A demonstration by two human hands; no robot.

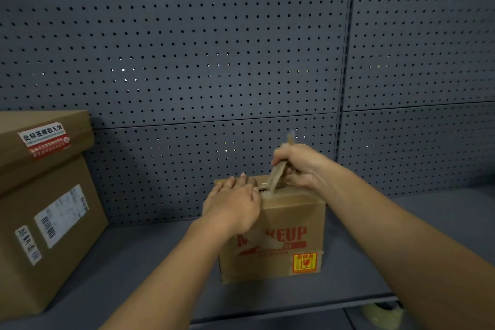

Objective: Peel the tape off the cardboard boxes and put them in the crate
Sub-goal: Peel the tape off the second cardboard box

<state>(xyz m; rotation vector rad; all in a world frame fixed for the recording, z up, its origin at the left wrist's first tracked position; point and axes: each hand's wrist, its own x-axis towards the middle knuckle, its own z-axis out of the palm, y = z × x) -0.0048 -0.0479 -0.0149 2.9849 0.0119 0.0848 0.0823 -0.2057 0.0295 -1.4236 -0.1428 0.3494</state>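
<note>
Backdrop: a dark grey pegboard wall (pixel 203 56) filled the upper two thirds of the frame, above a grey shelf (pixel 139 257) that ran across the lower third.
Far left: a large cardboard box (pixel 45 222) stood at the left edge of the frame, with a lidded box (pixel 40 136) stacked on it that carried a red and white seal sticker; a white shipping label showed on the side of the lower one. No tape was visibly lifted on either.
Left hand: the left hand (pixel 233 203) lay at centre frame with fingers straight and spread, pressed flat on the top of the small box, pinning it down.
Task box: the small cardboard box (pixel 292 225) stood upright on the shelf just right of centre, red lettering and a yellow fragile sticker on its near face, well apart from the left stack.
Tape: a brownish tape strip (pixel 277 177) rose from the top seam, part peeled, its upper end blurred.
Right hand: the right hand (pixel 300 166) pinched the tape strip between curled fingers above the box top.
Lower right: a pale roll, perhaps tape (pixel 383 312), lay below the shelf edge; too dim to be sure.
Crate: not in view.
Handling judgement: the small box looked light, so it would likely lift with the strip unless pinned; the card seemed stiff but its surface could tear. The tape would be thin, sticky and prone to snapping, best taken close to the peel line and drawn low along the seam. For carrying, the two side walls looked the soundest hold.
</note>
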